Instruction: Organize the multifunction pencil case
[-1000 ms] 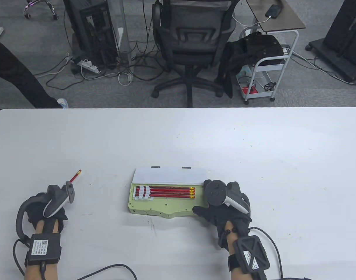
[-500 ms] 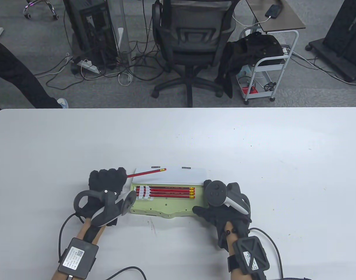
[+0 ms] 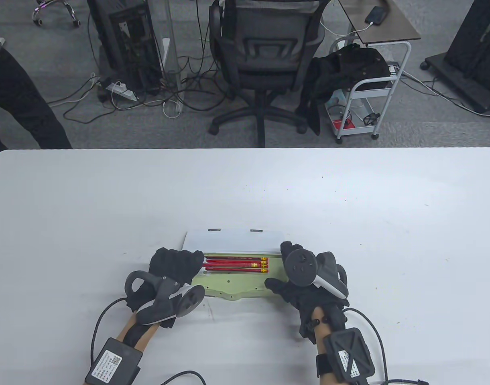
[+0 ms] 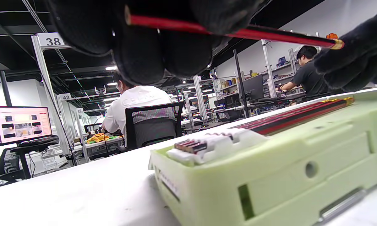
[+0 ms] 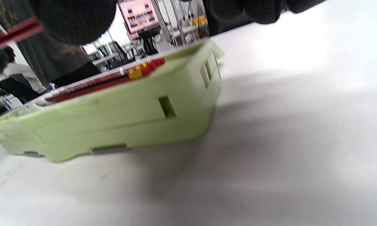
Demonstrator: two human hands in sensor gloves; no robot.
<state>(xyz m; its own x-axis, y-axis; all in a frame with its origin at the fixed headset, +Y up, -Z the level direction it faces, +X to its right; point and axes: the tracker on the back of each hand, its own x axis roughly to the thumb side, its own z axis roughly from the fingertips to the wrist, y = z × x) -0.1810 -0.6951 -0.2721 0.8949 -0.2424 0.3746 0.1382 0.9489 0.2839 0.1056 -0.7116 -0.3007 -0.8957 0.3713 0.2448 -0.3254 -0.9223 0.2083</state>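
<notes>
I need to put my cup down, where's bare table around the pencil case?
Bare table lies behind the pencil case lid, and far left and right. It is crowded at the case ends: left hand with its pencil, right hand.
</notes>
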